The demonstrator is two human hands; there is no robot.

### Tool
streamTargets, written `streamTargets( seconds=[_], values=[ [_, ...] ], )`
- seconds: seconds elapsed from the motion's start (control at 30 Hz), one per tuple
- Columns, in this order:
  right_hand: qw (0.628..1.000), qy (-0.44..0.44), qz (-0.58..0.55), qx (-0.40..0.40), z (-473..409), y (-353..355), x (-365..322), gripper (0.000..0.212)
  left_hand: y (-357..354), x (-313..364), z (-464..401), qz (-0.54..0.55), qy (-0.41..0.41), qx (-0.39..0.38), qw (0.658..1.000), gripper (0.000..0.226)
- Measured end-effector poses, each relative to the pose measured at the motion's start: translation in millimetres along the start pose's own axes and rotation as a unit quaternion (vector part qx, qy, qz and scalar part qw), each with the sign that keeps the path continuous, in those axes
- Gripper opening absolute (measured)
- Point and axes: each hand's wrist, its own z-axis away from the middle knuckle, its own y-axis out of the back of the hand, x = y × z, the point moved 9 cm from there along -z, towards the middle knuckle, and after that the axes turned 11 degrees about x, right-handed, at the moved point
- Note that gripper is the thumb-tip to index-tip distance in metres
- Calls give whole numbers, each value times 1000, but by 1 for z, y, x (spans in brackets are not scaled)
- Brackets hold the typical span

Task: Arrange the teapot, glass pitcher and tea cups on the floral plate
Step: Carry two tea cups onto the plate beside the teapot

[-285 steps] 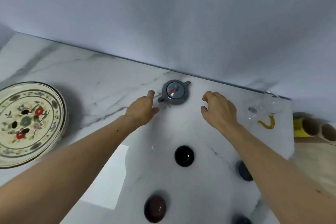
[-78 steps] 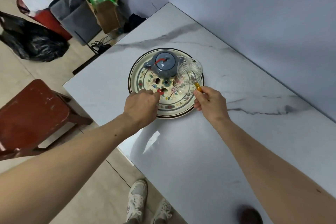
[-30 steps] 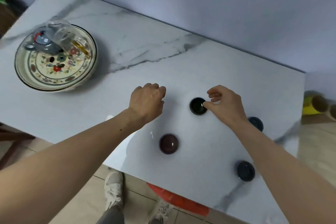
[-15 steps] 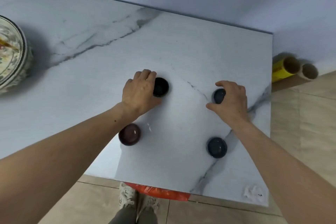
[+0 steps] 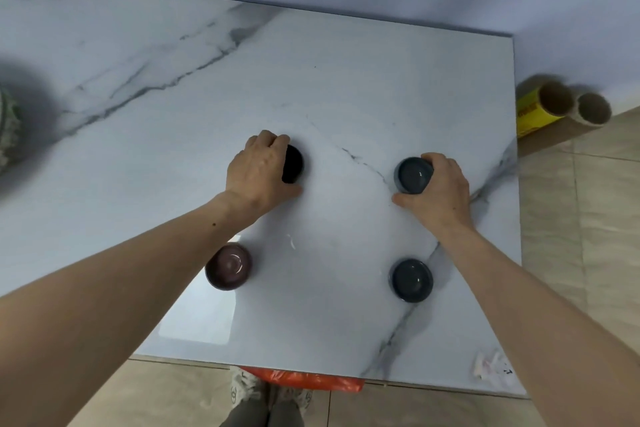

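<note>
Several small tea cups stand on the white marble table [image 5: 346, 87]. My left hand [image 5: 259, 173] wraps around a black cup [image 5: 293, 164], fingers over its far rim and thumb at its near side. My right hand [image 5: 440, 189] grips a dark blue cup [image 5: 412, 174] from the right. A maroon cup [image 5: 228, 266] sits near my left forearm and another dark blue cup [image 5: 412, 280] sits nearer the front right. Only the rim of the floral plate [image 5: 5, 128] shows at the far left edge. The teapot and glass pitcher are out of view.
Two cardboard tubes [image 5: 554, 104], one with a yellow label, lie on the floor beyond the table's right edge. A crumpled paper scrap [image 5: 491, 366] lies at the front right corner. My shoes [image 5: 249, 392] and something orange [image 5: 301, 380] show below the front edge.
My view has swung right, so the plate has slid almost out of sight. Both hands have closed more tightly around their cups; the right hand's fingers now wrap the blue cup.
</note>
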Motion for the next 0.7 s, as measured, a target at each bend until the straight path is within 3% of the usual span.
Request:
streamTargets(
  seconds=[0.33,0.7],
  values=[
    [1000,20,-15,-9,8,2,-22,74,13,-12,10,75,43,12,996,62],
    [985,148,-8,-88,37,-19,-167,78,96,-94,47,74,71,49,994,65]
  ],
)
